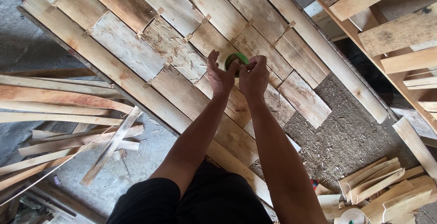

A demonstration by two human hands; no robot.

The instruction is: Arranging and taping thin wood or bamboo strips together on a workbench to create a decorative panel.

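Dozens of weathered boards make up the wooden panel (182,46) that fills the upper middle of the head view, its far end cut off by the top edge. To the left a loose pile of thin slats (63,115) spreads over the concrete floor (136,169), running out of frame; at right a stack of timber (400,37) is likewise cropped, and a heap of short offcuts (387,192) lies at the lower right. Two bare forearms reach out over the panel. The left hand (220,76) and right hand (254,76) meet around a small green roll (236,60), most of it hidden behind the fingers, so its exact kind is hard to make out. The left hand's fingers (212,60) are partly spread, the thumb pressed to the roll's near side. The right hand's fingers (259,62) are curled and pinching at the roll's rim. The roll sits between the two sets of fingertips, held above the boards.
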